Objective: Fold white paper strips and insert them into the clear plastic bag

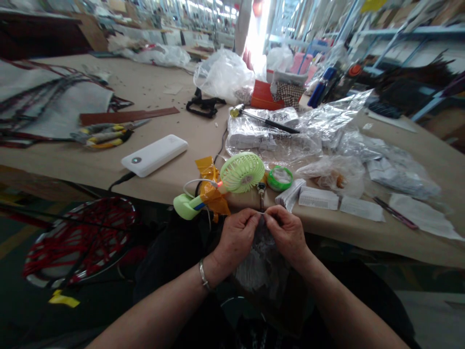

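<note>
Both hands are raised close together over the person's lap. The fingertips of the left hand point(236, 240) and right hand point(286, 235) meet in a tight pinch on the top edge of a plastic-wrapped bundle point(261, 266), so each grip is closed on it. The bundle hangs below them, grey and dark, its contents unclear. A metal bangle point(203, 275) circles the left wrist.

Just ahead, at the edge of the bench point(399, 242), sit a pale green mini fan point(242, 172) wrapped with amber tape point(212, 198), a green ring point(279, 178) and printed paper slips point(317, 198). Further out lie a white power bank point(154, 155) and clear plastic packs point(261, 135).

The thin film could slip from the fingertips or tear under a hard pull. The fan sits so near the edge that a stray elbow or a snagged cable could knock it to the floor.
</note>
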Motion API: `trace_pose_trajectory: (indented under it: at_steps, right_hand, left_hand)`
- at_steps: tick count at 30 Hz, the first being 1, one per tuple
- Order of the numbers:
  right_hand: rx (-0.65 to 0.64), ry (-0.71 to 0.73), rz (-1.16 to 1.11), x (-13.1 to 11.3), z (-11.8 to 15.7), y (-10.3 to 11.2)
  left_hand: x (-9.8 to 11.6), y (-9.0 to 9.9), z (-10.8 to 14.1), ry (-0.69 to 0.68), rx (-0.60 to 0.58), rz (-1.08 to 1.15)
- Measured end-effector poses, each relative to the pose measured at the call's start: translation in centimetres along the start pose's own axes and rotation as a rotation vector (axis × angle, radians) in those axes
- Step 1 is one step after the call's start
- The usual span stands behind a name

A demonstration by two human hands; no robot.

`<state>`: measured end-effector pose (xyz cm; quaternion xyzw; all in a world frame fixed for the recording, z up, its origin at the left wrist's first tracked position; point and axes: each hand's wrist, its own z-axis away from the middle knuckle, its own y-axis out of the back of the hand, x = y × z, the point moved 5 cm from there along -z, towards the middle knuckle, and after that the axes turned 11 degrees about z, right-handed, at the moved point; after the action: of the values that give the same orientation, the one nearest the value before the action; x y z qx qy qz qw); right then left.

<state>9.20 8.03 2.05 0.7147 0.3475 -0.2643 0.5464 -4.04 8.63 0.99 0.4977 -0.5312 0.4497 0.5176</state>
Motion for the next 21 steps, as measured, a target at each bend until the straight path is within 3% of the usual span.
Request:
trace_pose_trajectory:
  at_steps: [5,11,15,18,21]
  right_hand:
    - [-0.014,-0.017,-0.038,0.1,0.4,0.2]
    - [-0.126,-0.033,-0.064,-0.7,2.1,1.3]
    - [-0.058,0.126,0.116,-2.1,1.7,3.7]
    - [0.075,0.317,0.311,-2.4,-0.2,5.5]
    - [0.176,0.433,0.568,-1.7,-2.8,6.1]
  left_hand:
    - [0.3,0.0,0.5,0.002,-0.026,0.013]
    - [0.2,0.2,1.7,0.083,-0.051,0.055]
    - [-1.4,0.4,2.2,0.133,-0.061,0.025]
    - [-3.4,0.5,2.5,0.146,-0.118,-0.043]
    - [-5.3,1.0,2.7,0.191,-0.103,-0.159]
